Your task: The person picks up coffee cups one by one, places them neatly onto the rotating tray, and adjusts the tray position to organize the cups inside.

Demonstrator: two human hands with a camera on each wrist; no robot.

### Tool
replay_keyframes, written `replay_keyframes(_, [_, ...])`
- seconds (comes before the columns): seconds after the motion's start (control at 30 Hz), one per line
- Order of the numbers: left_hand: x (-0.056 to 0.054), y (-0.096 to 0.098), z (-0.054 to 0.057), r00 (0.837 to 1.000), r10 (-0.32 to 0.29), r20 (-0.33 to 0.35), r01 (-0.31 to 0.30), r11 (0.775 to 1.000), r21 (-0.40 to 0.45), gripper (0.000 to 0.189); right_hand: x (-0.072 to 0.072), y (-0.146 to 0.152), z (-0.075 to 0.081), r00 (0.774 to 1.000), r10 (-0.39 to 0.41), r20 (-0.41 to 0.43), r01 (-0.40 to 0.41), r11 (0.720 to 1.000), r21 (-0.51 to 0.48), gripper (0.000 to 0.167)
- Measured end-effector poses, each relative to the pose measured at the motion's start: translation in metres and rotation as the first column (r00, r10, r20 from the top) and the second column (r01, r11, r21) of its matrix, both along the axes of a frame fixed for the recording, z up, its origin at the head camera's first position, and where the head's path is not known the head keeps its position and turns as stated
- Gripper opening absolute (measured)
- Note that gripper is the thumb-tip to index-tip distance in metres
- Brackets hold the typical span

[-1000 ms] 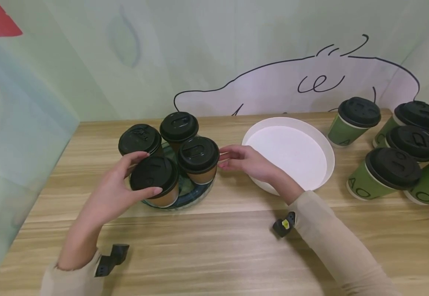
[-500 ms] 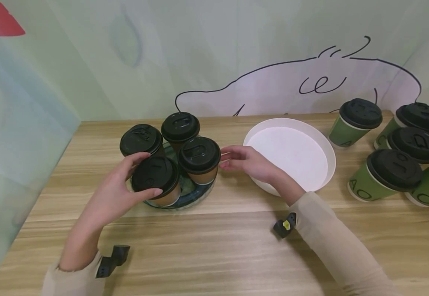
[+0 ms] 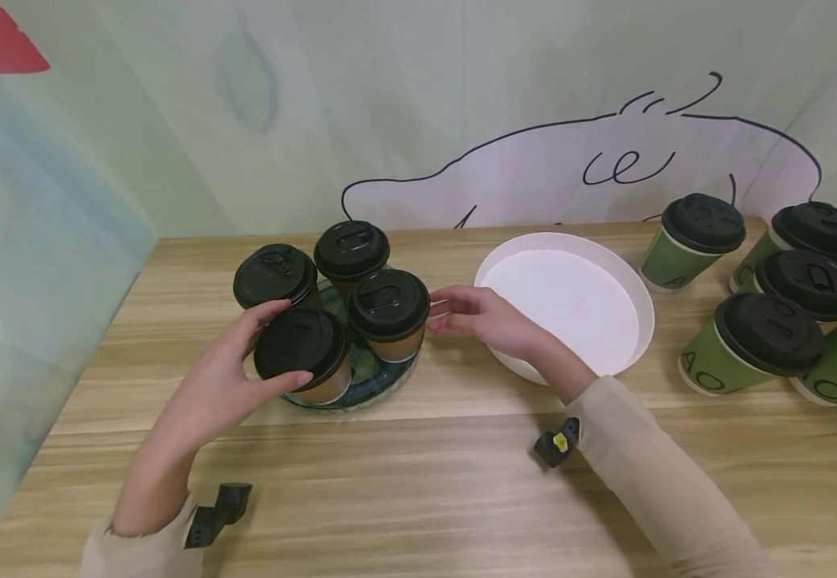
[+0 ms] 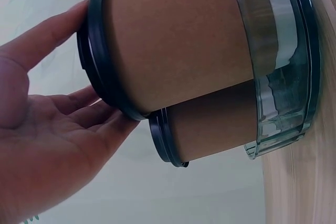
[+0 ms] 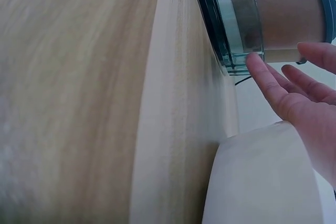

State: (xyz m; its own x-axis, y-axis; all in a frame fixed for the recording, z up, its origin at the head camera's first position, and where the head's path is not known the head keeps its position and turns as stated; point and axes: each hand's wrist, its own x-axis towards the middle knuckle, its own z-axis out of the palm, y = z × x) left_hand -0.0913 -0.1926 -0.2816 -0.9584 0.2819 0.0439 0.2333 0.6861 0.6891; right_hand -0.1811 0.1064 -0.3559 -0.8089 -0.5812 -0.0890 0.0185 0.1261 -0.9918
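In the head view, brown paper coffee cups with black lids stand together in a clear glass dish [image 3: 367, 393]. My left hand [image 3: 226, 377] spans the lid of the front-left coffee cup [image 3: 302, 345], thumb on its near side and fingers on its far side. The left wrist view has the thumb and fingers at the lid's rim, with the cup's brown wall [image 4: 178, 40] inside the dish. My right hand [image 3: 486, 319] is beside the front-right coffee cup [image 3: 389, 305], fingers loosely extended. In the right wrist view one fingertip [image 5: 253, 61] meets the dish's glass wall.
A round white tray [image 3: 570, 305] lies right of the dish, under my right forearm. Several green paper cups [image 3: 732, 345] with black lids stand at the right. Behind the wooden table [image 3: 389, 498] rises a printed backdrop [image 3: 404, 96].
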Motion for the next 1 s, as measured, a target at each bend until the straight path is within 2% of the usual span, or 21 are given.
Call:
replay_keyframes(0.43, [0.002, -0.0026, 0.0005, 1.0, 0.007, 0.025, -0.008, 1.0, 0.023, 0.082, 0.0016, -0.0025, 0.0034, 0.999, 0.001, -0.039, -0.001, 1.0, 0.006, 0.04])
replay_keyframes(0.67, [0.0035, -0.0026, -0.0008, 1.0, 0.002, -0.009, -0.001, 1.0, 0.03, 0.08, 0.002, -0.0031, 0.0039, 0.999, -0.008, -0.035, 0.008, 1.0, 0.005, 0.039])
replay_keyframes(1.0, [0.0063, -0.0037, 0.0, 1.0, 0.012, -0.003, -0.012, 0.999, 0.037, 0.08, 0.0027, -0.0028, 0.0052, 0.999, -0.016, -0.045, 0.017, 0.999, 0.031, 0.038])
